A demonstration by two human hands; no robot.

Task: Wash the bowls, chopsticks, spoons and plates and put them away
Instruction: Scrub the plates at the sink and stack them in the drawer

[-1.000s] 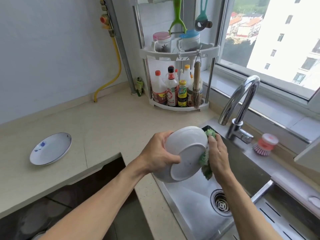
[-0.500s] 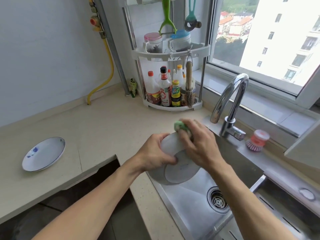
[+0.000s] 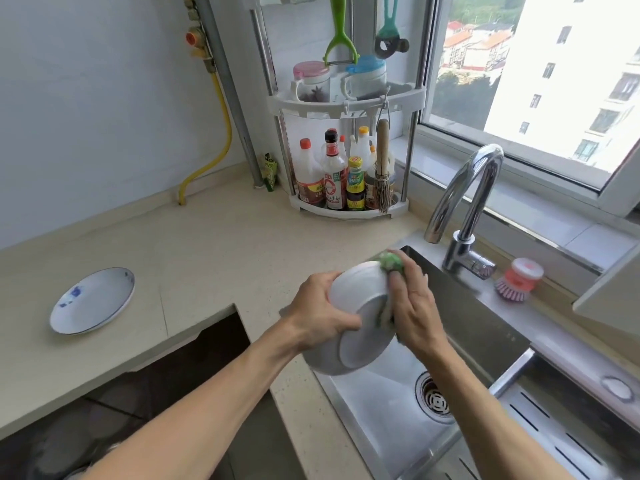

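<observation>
My left hand [image 3: 320, 311] grips a white bowl [image 3: 356, 303] by its left side, tilted with its base ring facing me, above the left edge of the steel sink [image 3: 388, 407]. My right hand [image 3: 414, 303] presses a green scouring sponge [image 3: 391, 260] against the bowl's right side and upper rim, fingers wrapped over the sponge. A white plate with blue marks [image 3: 91, 301] lies flat on the counter at the far left, away from both hands.
A chrome tap [image 3: 464, 199] arches over the sink's back edge, with a pink dish brush [image 3: 517, 280] beside it. A corner rack [image 3: 346, 140] holds sauce bottles and jars. The sink drain [image 3: 434, 398] sits below my right forearm. A dark opening lies under the counter at lower left.
My right hand has slid the sponge from the bowl's base toward its right side and upper rim. My left hand keeps hold of the bowl.
</observation>
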